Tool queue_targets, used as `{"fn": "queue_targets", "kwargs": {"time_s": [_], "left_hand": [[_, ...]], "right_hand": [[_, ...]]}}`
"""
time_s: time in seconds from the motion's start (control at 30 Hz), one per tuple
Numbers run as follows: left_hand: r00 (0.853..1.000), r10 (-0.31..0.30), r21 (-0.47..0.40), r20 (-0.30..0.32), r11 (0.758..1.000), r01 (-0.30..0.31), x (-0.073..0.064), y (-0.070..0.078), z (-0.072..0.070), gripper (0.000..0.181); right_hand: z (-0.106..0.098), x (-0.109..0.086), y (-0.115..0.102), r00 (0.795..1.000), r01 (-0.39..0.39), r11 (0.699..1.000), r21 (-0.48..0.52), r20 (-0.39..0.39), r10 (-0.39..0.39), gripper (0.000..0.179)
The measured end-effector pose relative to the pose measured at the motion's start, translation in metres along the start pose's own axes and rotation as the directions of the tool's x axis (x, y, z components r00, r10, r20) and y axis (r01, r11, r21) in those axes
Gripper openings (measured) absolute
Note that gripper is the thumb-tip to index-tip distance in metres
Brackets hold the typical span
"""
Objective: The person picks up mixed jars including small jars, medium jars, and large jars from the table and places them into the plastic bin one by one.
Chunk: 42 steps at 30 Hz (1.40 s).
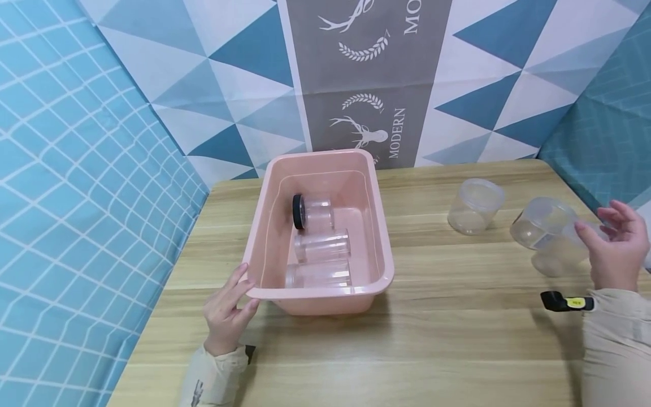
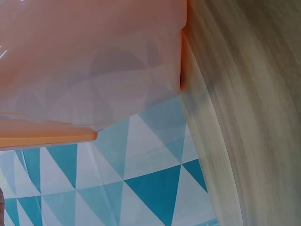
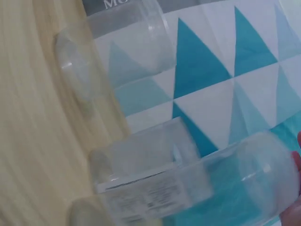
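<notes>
My left hand [image 1: 227,316] grips the front left corner of the pink plastic basin [image 1: 383,249], fingers over the rim and thumb beneath. Inside the basin lie a clear jar with a black lid [image 1: 299,212] and two clear jars without visible dark lids, the middle one [image 1: 322,245] and the front one [image 1: 320,274]. At the right, my right hand [image 1: 617,246] is beside the top of an upright clear jar [image 1: 556,254], thumb and fingers spread. Whether it touches that jar is hard to tell. Behind it stands a second clear jar [image 1: 539,223] with a printed label [image 3: 153,200].
Another clear jar [image 1: 475,206] stands farther left on the wooden table [image 1: 447,339]. A patterned cloth [image 1: 244,73] hangs behind the table, and a blue checked cloth [image 1: 76,169] covers the left side. Teal cloth [image 1: 605,113] is at the right.
</notes>
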State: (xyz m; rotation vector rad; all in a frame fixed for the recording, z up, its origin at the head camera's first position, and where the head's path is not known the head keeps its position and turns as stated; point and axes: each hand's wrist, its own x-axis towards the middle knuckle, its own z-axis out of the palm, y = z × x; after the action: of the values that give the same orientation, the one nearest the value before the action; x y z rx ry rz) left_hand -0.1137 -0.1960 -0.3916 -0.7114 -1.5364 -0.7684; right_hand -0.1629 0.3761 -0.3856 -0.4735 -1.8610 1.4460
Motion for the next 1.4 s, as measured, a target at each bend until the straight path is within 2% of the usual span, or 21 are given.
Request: {"fn": "queue_targets", "kwargs": {"time_s": [0.13,0.27,0.33,0.43,0.57,0.63,0.7,0.77,0.83,0.97,1.07,1.33,1.4], "left_hand": [[1.0,-0.002,-0.006,-0.003,1.0,0.002,0.001,0.001,-0.001,0.051],[1.0,-0.006,-0.005,0.004,1.0,0.006,0.0,0.001,-0.001,0.051],[1.0,-0.008,0.001,0.008,1.0,0.008,-0.001,0.0,-0.002,0.051],[1.0,-0.009,0.014,0.008,1.0,0.009,-0.002,0.0,-0.001,0.051],[1.0,-0.004,0.03,0.004,1.0,0.003,-0.003,0.0,-0.001,0.051],[1.0,-0.002,0.032,0.004,0.999,0.002,-0.003,0.0,-0.001,0.051],[1.0,-0.001,0.032,0.006,0.999,0.001,-0.003,-0.001,-0.001,0.051],[1.0,0.0,0.034,0.01,0.999,-0.001,-0.003,-0.001,-0.001,0.051],[1.0,0.0,0.039,0.014,0.999,0.0,-0.003,-0.001,-0.001,0.051],[1.0,-0.008,0.039,0.027,0.999,0.007,-0.003,-0.001,-0.001,0.051],[1.0,-0.011,0.028,0.029,1.0,0.01,-0.002,-0.001,-0.001,0.051],[1.0,0.013,0.038,0.013,0.999,-0.014,-0.003,-0.002,-0.001,0.05],[1.0,0.014,0.039,0.012,0.999,-0.014,-0.003,-0.002,-0.002,0.05]], "right_hand": [[0.003,-0.002,0.01,0.995,-0.09,0.994,0.059,-0.037,0.092,0.061],[0.004,-0.003,0.021,0.989,-0.124,0.979,0.163,-0.065,0.136,0.065],[0.004,-0.004,0.025,0.986,-0.128,0.965,0.23,-0.078,0.149,0.068],[0.003,-0.004,0.029,0.977,-0.15,0.923,0.354,-0.088,0.193,0.071],[0.002,-0.005,0.035,0.966,-0.204,0.89,0.408,-0.063,0.251,0.075],[0.001,-0.005,0.039,0.969,-0.196,0.885,0.422,-0.056,0.241,0.075],[0.001,-0.006,0.044,0.975,-0.157,0.859,0.487,-0.064,0.215,0.073],[0.002,-0.007,0.047,0.979,-0.125,0.849,0.513,-0.077,0.19,0.069],[0.002,-0.008,0.05,0.981,-0.112,0.856,0.504,-0.084,0.177,0.065],[0.003,-0.01,0.052,0.978,-0.149,0.883,0.446,-0.067,0.199,0.062],[0.002,-0.011,0.054,0.976,-0.161,0.882,0.442,-0.06,0.208,0.06],[0.003,-0.012,0.058,0.986,-0.109,0.911,0.398,-0.076,0.151,0.056],[0.003,-0.011,0.059,0.987,-0.097,0.91,0.404,-0.076,0.139,0.057]]}}
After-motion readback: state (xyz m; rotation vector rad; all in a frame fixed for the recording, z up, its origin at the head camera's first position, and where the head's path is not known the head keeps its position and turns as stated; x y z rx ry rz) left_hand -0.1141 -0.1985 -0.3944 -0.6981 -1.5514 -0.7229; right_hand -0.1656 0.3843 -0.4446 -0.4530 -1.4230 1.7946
